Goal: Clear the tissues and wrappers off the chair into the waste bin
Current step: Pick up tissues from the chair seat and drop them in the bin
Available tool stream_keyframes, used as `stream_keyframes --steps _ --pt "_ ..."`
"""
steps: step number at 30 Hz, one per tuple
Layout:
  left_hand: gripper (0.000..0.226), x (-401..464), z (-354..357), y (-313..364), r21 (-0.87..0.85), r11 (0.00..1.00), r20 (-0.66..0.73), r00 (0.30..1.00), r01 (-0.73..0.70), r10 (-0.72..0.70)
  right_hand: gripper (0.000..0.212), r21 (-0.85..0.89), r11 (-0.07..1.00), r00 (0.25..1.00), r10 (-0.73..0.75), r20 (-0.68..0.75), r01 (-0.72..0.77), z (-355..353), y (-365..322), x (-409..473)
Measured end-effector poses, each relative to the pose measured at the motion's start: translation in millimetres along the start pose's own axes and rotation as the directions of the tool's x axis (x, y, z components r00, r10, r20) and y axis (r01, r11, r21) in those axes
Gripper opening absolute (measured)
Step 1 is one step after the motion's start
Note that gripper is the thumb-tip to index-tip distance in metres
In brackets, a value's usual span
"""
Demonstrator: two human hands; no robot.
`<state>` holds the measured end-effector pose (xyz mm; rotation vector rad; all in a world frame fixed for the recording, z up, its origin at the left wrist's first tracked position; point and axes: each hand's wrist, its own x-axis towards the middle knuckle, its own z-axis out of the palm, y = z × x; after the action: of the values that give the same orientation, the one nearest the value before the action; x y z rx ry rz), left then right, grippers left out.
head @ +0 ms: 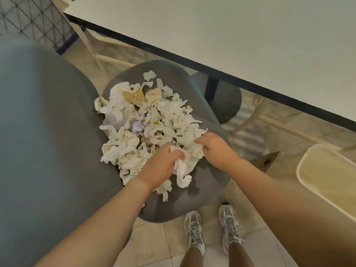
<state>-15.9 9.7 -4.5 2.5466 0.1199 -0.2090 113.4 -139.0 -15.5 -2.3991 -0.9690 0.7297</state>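
Note:
A grey chair seat (200, 193) carries a heap of crumpled white tissues (165, 114) mixed with several colourful wrappers, such as a yellow wrapper (133, 96). My left hand (160, 166) grips a bunch of white tissue (182, 170) at the heap's near edge; a twisted end hangs below it. My right hand (213, 149) pinches more tissue at the heap's right edge. The cream waste bin (308, 162) stands on the floor to the right, its lined opening facing up.
The chair's tall grey backrest (42, 132) fills the left. A white table (250, 45) with a dark edge spans the top right, its dark round base (229, 101) behind the chair. A cardboard piece (267, 160) lies by the bin. My feet stand on beige tiles.

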Motion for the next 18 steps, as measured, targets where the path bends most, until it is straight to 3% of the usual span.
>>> stream_keyframes --steps 3,6,8,11,15,17,18 --pt "0.037 -2.3 -17.5 -2.4 -0.24 0.966 -0.171 0.975 0.1 -0.144 0.041 0.021 0.999 0.999 0.028 -0.018 -0.027 -9.4 -5.2 -8.7" --pt "0.028 -0.7 -38.2 2.0 -0.461 0.869 -0.223 0.925 0.177 -0.306 0.038 0.044 0.997 0.998 0.061 -0.029 -0.06 -21.9 -11.9 -19.8" --pt "0.026 0.0 -51.3 6.2 -0.539 0.823 -0.22 0.913 0.179 -0.343 0.038 0.055 0.996 0.996 0.074 -0.049 -0.072 -30.2 -15.7 -26.2" --pt "0.008 3.9 -66.0 19.5 -0.504 0.838 -0.211 0.911 0.209 -0.354 0.035 0.092 0.993 0.991 0.086 -0.1 -0.077 -44.9 -20.1 -36.3" --pt "0.019 12.4 -78.3 30.0 -0.363 0.899 -0.326 0.87 0.245 -0.369 0.03 0.25 0.966 0.982 0.103 -0.157 -0.061 -63.7 -26.0 -45.0" --pt "0.017 10.2 -79.4 28.1 -0.393 0.876 -0.255 0.882 0.28 -0.397 0.031 0.319 0.947 0.982 0.105 -0.158 -0.05 -72.7 -29.1 -48.1" --pt "0.027 8.0 -78.3 28.2 -0.435 0.847 -0.18 0.892 0.306 -0.414 0.03 0.366 0.929 0.979 0.121 -0.162 -0.055 -77.4 -30.6 -50.7"
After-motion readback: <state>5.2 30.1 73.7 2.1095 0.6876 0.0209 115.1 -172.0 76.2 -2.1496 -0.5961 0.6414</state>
